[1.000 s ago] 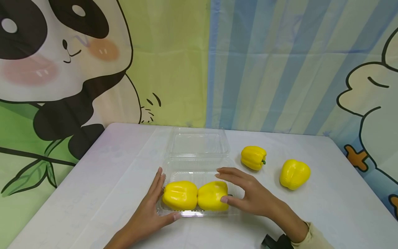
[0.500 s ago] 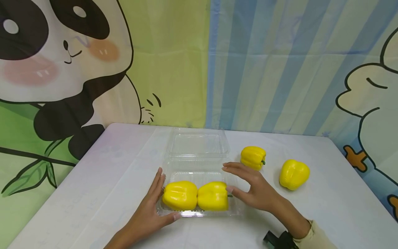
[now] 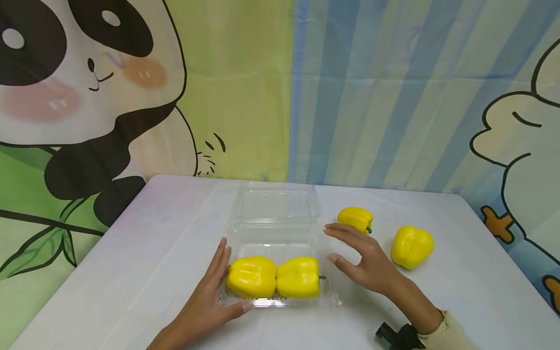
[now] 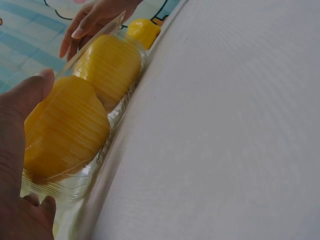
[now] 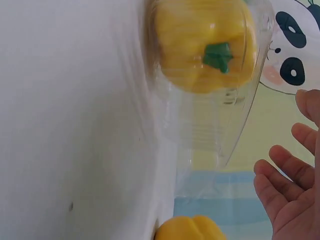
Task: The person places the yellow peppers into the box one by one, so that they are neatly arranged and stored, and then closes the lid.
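Observation:
A clear plastic clamshell container [image 3: 284,302] lies unfolded on the table, its lid [image 3: 276,203] laid back. Two yellow bell peppers sit side by side in its base: one on the left [image 3: 252,277], the other on the right [image 3: 298,278] with its green stem pointing right. My left hand [image 3: 209,294] rests against the container's left side, fingers extended, thumb along the front rim. Just off the right side hovers my right hand [image 3: 367,262], fingers spread and holding nothing. In the right wrist view the right pepper [image 5: 185,45] shows through the plastic wall.
Two more yellow bell peppers lie on the white table [image 3: 131,291]: one at the back [image 3: 353,217], partly behind the right hand, and one farther right [image 3: 412,247]. A black device [image 3: 400,336] sits at the right wrist. A cartoon curtain [image 3: 245,97] hangs behind.
My right hand has let go of the right pepper in the container and drawn away to the right, now overlapping the back pepper. The left hand has stayed in place.

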A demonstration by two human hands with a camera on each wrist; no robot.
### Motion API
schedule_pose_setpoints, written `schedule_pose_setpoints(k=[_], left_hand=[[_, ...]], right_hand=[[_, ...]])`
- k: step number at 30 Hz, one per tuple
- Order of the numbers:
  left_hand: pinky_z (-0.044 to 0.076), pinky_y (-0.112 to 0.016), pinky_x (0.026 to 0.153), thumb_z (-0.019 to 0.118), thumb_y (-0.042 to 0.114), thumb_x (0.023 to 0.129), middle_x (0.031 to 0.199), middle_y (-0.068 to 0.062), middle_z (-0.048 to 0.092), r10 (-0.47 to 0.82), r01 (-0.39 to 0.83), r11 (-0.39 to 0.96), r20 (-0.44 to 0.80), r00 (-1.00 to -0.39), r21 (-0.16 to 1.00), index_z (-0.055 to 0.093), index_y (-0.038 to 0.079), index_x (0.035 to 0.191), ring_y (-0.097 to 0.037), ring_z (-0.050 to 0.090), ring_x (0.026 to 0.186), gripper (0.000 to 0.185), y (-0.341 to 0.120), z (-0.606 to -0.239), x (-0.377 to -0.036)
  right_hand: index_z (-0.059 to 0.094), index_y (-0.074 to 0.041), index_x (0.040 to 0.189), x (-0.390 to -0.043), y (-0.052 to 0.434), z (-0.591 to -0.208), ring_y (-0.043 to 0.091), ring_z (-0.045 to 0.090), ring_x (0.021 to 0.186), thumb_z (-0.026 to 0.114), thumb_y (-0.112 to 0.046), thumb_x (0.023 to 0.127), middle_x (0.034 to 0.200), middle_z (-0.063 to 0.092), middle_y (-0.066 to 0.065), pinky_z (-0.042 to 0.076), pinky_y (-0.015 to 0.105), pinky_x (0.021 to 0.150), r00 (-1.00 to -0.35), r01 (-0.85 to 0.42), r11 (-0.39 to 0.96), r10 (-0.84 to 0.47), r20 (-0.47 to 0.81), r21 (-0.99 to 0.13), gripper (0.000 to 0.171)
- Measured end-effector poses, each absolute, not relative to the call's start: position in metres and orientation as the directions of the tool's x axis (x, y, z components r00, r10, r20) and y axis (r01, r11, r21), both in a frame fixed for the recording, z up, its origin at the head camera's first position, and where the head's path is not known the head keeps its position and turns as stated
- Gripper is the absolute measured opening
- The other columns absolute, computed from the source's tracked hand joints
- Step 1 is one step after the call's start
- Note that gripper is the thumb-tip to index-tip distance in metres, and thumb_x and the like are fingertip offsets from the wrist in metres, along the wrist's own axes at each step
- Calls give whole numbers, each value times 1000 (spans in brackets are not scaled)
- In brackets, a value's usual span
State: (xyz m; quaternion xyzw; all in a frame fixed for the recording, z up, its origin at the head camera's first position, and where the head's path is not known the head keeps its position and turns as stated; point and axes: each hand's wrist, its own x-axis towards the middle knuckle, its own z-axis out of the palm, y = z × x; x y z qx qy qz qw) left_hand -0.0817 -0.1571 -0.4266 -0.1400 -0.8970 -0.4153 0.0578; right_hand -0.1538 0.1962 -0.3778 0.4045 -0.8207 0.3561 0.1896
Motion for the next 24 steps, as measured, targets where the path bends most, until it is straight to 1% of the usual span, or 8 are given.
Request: schedule_pose_setpoints(k=[4,8,13,16,18,20,23,24], left_hand=[[27,-64,103,82,49,73,163,0,-3,212,308,616,224,-951,725,18,0,154,-38,20,142,114,-157,-426,-82],[28,-60,103,82,47,73,163,-1,-2,219,322,611,236,-947,723,18,0,154,-38,24,141,113,-157,-427,-82],[28,-60,103,82,49,73,163,-2,-2,210,310,621,228,-951,720,19,-1,153,-38,22,141,114,-156,-426,-82],[27,-61,103,81,50,73,163,-2,-2,204,300,627,221,-954,719,19,-1,153,-38,22,141,114,-156,-425,-82],[27,-61,103,82,49,73,163,-2,-2,204,299,626,219,-954,720,19,-1,153,-38,23,141,114,-156,-426,-82],[27,-61,103,82,48,73,163,-2,-1,206,303,622,222,-953,723,19,-2,153,-38,25,140,113,-157,-426,-81],[28,-62,103,83,47,73,163,-3,0,211,312,617,230,-950,722,19,-1,153,-38,25,141,113,-157,-427,-81],[28,-61,103,83,47,73,163,-3,0,212,314,616,233,-949,722,19,-1,153,-37,25,141,113,-157,-427,-81]], right_hand=[[59,-5,131,-160,205,-379,25,53,122,77,-1,79,132,58,11,37,22,105,-610,-789,450,-492,622,-418,56],[60,-5,130,-166,214,-379,24,53,121,80,2,74,130,58,13,37,21,104,-622,-774,468,-438,649,-426,60],[60,-6,130,-169,221,-382,26,51,125,84,0,71,133,56,13,36,19,104,-661,-741,472,-388,642,-478,64],[59,-6,131,-172,226,-384,30,45,130,85,-2,71,138,52,14,37,16,101,-690,-706,529,-365,626,-470,66],[58,-6,132,-174,229,-385,32,38,136,86,-6,72,142,49,13,40,28,103,-725,-663,580,-340,599,-474,66],[57,-7,134,-176,231,-387,33,29,140,86,-10,73,146,44,12,41,43,104,-762,-616,623,-315,565,-482,68],[54,-6,137,-179,235,-390,36,18,143,86,-15,73,150,36,14,33,70,98,-808,-555,659,-282,517,-508,72],[52,-7,138,-180,236,-391,37,16,143,87,-16,73,152,33,15,31,72,97,-817,-543,663,-276,506,-515,73]])
